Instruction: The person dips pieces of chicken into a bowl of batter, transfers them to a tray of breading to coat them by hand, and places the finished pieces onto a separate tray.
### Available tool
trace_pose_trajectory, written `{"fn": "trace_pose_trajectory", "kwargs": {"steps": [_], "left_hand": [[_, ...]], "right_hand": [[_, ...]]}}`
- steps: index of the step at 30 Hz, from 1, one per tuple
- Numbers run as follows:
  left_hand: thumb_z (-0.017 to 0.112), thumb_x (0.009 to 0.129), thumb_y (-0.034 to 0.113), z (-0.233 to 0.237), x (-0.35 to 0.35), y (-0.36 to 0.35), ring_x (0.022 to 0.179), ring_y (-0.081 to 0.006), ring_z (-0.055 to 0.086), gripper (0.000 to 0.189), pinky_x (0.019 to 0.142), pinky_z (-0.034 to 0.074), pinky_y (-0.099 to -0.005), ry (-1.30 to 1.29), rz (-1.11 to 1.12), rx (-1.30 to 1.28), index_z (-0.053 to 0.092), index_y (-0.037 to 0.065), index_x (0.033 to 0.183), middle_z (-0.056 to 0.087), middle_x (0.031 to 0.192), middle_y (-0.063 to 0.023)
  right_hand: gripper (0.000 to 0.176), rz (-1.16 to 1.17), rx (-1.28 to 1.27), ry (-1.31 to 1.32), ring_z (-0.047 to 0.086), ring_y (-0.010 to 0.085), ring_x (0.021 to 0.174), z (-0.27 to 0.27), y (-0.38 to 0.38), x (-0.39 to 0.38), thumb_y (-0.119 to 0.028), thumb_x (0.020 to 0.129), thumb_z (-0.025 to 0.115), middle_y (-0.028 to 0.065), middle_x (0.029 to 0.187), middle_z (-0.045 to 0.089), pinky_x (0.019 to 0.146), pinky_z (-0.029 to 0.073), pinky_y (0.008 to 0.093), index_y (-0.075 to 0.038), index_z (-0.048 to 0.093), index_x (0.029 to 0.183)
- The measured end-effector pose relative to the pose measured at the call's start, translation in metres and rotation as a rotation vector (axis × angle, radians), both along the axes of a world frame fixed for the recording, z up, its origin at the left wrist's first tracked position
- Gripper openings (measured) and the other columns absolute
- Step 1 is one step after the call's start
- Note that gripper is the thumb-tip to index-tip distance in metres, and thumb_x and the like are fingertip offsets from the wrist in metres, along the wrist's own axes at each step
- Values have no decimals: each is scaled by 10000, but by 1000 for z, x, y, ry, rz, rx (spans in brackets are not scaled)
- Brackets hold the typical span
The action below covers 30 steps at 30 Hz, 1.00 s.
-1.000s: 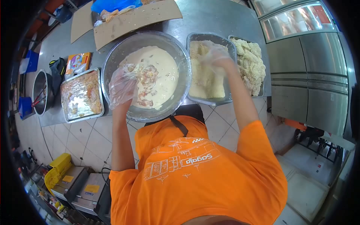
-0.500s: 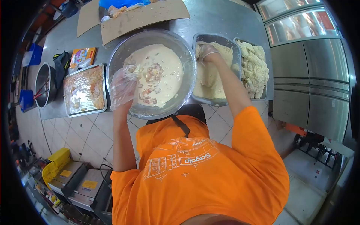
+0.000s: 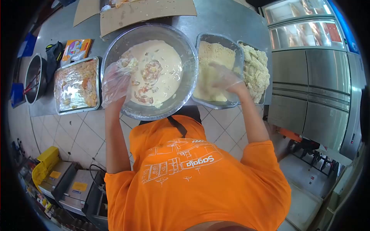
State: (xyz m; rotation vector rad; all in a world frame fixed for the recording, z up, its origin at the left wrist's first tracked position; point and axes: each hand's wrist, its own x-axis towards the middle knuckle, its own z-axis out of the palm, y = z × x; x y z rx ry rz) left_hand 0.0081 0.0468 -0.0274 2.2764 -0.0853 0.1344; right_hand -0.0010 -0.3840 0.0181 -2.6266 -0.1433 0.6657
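Note:
My left hand [image 3: 116,79], in a clear plastic glove, is over the left side of a large metal bowl [image 3: 189,50]. Batter coats its fingertips, and their grip is hard to make out. Pale creamy batter [image 3: 169,69] fills the bowl's bottom, with pieces of raw meat [image 3: 151,72] showing through. To the right, my right hand [image 3: 228,79], also gloved, hovers over a grey plastic tub [image 3: 239,57] of pale breading flour [image 3: 216,54]. Its fingers are stretched out, slightly blurred, and nothing shows in them.
A film-wrapped tray of meat [image 3: 77,85] lies left of the bowl, near an orange packet [image 3: 76,50] and a dark metal bowl [image 3: 35,79]. Beyond is a cardboard box [image 3: 148,14]. Right of the tub, another container holds crumbly coated pieces [image 3: 256,71]. Steel refrigerators [image 3: 304,73] stand at right.
My right hand has drawn back from the tub's far left toward its near right side, fingers now extended. My left hand stays at the bowl's left side. The view has shifted slightly.

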Motion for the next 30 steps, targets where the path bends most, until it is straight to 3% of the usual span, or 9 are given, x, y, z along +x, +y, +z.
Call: {"fn": "trace_pose_trajectory", "kwargs": {"steps": [4,6,7,9,10,12,19,21,30], "left_hand": [[678,923,189,4,4,-1,1113,-305,610,368,954,469,-387,43,14,-30,622,22,1245,651,1198,-160],[676,925,192,6,5,-1,1111,-301,611,367,952,469,-386,55,18,-38,622,21,1245,652,1196,-158],[674,926,194,7,5,-1,1110,-300,612,366,951,470,-385,61,17,-38,621,20,1245,653,1194,-157],[672,929,197,8,5,-1,1107,-296,613,365,949,470,-384,72,25,-38,620,19,1244,653,1192,-156],[671,930,198,9,4,0,1106,-294,613,365,948,470,-383,78,26,-38,620,18,1244,654,1191,-155],[668,933,201,9,3,2,1104,-290,614,364,945,471,-382,87,38,-33,619,17,1243,654,1188,-153],[659,941,212,14,5,2,1095,-278,618,362,938,472,-378,131,58,-42,616,12,1241,657,1179,-148],[656,944,215,15,4,4,1093,-274,619,362,935,473,-376,144,63,-86,615,11,1240,658,1176,-146],[691,924,230,23,14,6,1079,-265,626,388,940,475,-376,244,105,92,619,25,1246,664,1160,-154]], "right_hand": [[599,-64,-22,-220,575,383,1207,-28,-14,6,-307,900,636,253,1279,588,1017,473,397,-93,467,1433],[555,-234,-289,-376,532,367,1237,-41,11,12,-327,930,593,231,1295,550,1072,418,419,-112,471,1427],[555,-234,-286,-373,532,367,1237,-49,22,13,-327,930,593,231,1295,550,1072,418,419,-112,471,1427],[488,-147,-323,-559,436,353,1309,-75,36,11,-342,924,578,192,1337,496,1146,299,493,-124,521,1356],[488,-145,-317,-552,436,353,1309,-94,36,8,-342,924,578,192,1337,496,1146,299,493,-124,521,1356],[493,57,-373,-788,345,356,1363,-121,36,7,-360,905,577,168,1367,462,1164,188,579,-126,522,1335],[512,-36,-447,-697,334,367,1359,-137,15,31,-393,897,548,183,1377,437,1153,179,586,-124,502,1330],[490,-310,-376,-758,321,368,1355,-131,9,42,-392,901,535,181,1388,426,1154,175,555,-110,523,1301],[574,-201,-491,-562,288,389,1396,-137,19,48,-423,952,468,192,1496,365,1157,170,570,-75,464,1408]]}}
